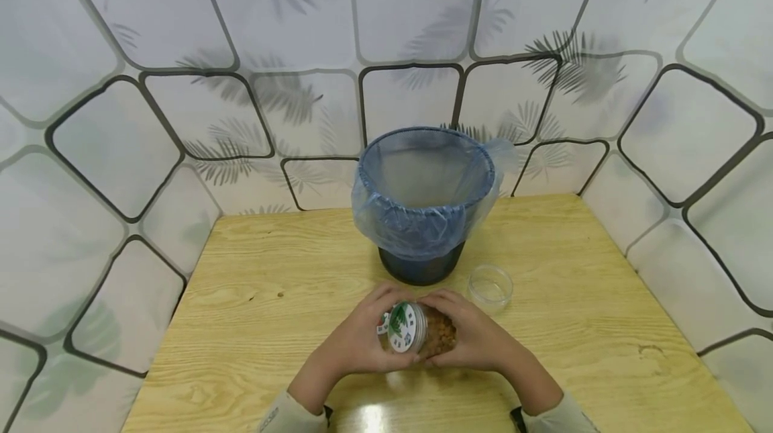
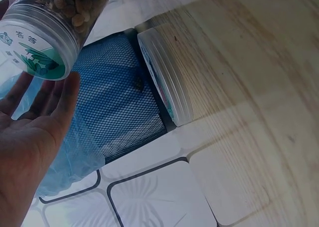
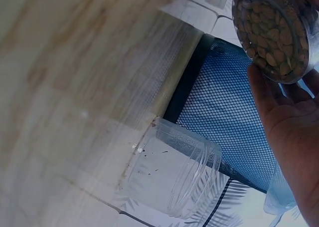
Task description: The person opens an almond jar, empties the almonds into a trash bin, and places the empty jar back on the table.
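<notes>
A clear plastic jar (image 1: 441, 333) of brown nut-like pieces lies tilted on its side between both hands, its lid to the left. My right hand (image 1: 474, 339) grips the body near the base. My left hand (image 1: 365, 335) holds the white lid (image 1: 402, 327) with its green plant label, fingers curved about the rim. The pieces show through the jar's base (image 3: 271, 32) in the right wrist view. Beyond the left hand, another lid (image 2: 164, 77) lies on the table, partly hidden in the head view.
A mesh bin (image 1: 423, 265) lined with a blue plastic bag (image 1: 417, 231) stands behind the hands. To its right front sits an open clear jar (image 1: 490, 285) without a lid. Patterned walls (image 1: 302, 111) enclose the wooden table (image 1: 253, 325) at the back and sides.
</notes>
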A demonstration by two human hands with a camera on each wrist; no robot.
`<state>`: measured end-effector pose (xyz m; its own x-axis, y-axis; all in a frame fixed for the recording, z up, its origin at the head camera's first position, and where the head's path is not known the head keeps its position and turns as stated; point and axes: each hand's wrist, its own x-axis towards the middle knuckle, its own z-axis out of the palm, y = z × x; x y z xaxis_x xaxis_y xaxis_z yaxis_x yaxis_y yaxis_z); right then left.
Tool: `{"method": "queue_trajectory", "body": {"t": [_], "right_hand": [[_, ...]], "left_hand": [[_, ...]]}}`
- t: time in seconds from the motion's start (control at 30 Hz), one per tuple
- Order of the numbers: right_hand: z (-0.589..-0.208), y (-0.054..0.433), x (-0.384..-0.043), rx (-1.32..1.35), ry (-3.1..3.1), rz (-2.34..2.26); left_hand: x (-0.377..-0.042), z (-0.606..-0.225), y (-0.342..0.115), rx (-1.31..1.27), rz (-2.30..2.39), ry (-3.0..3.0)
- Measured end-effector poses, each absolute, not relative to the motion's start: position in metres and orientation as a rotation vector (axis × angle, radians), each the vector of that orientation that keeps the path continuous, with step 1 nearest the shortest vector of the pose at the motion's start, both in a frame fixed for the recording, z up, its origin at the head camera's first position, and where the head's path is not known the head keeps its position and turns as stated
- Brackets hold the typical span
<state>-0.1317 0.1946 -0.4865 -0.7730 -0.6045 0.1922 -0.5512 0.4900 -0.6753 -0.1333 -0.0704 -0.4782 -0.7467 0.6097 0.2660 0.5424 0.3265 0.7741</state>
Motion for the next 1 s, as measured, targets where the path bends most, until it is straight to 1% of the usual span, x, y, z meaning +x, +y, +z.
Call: {"method": "queue_trajectory", "body": {"t": [0.47, 1.0], "right_hand": [[-0.4882, 0.1952, -0.1327, -1.005, 2.648, -1.155], [-0.4858, 0.1947, -0.1318, -1.002, 2.641, -1.156]], "left_hand": [[-0.1335, -0.4769, -0.0725, 1.095, 1.367, 2.487], [-0.1314, -0.4737, -0.0702, 1.001, 1.353, 2.579]]}}
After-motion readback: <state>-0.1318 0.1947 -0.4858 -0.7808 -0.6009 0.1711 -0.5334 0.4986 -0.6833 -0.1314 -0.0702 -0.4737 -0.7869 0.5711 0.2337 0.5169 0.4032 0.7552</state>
